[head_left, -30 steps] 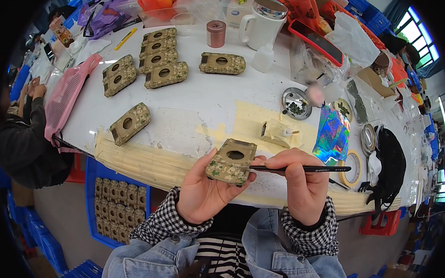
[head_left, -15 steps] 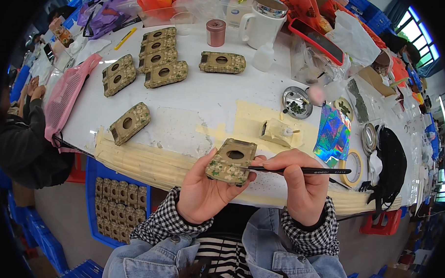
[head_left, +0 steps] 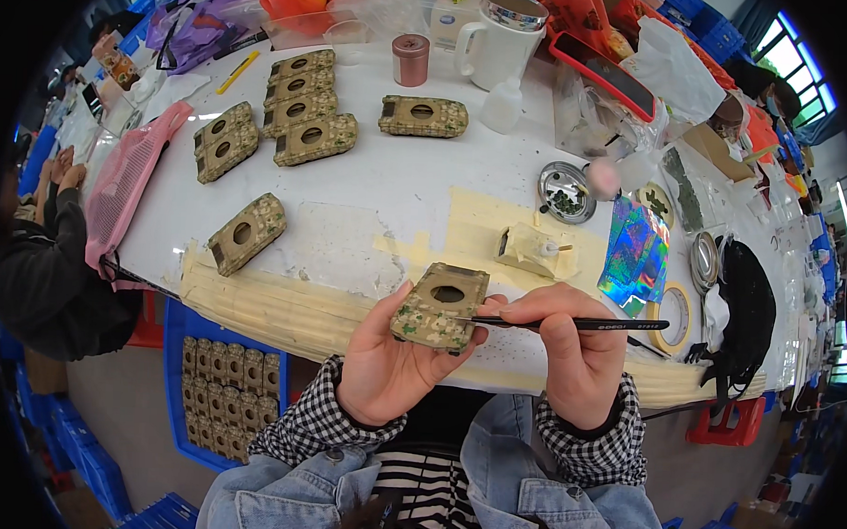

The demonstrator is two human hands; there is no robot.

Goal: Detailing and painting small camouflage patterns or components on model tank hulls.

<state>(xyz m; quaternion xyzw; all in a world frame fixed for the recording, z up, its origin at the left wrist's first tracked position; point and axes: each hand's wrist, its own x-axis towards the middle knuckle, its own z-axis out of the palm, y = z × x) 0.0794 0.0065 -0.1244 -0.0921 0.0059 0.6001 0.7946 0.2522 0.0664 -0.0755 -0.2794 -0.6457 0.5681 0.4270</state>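
My left hand [head_left: 383, 361] holds a camouflage model tank hull [head_left: 441, 307] by its sides, over the front edge of the table. A round hole shows in the hull's top. In my right hand [head_left: 574, 349] a thin black paintbrush [head_left: 608, 324] is pinched between thumb and fingers, its tip at the right side of the hull. Further left lies another hull [head_left: 247, 234]. Beyond it, several more hulls [head_left: 316, 139] stand in a cluster, and one hull [head_left: 424, 117] lies apart to the right.
To the right are a round metal dish [head_left: 566, 193] with dark green bits, holographic sheets [head_left: 635, 253] and a tape roll [head_left: 669, 320]. A white mug [head_left: 506, 48] and a phone [head_left: 601, 77] are at the back. A blue tray [head_left: 173, 368] of hulls sits below left.
Both hands, the hull and the brush keep nearly the same place. The view has shifted very slightly.
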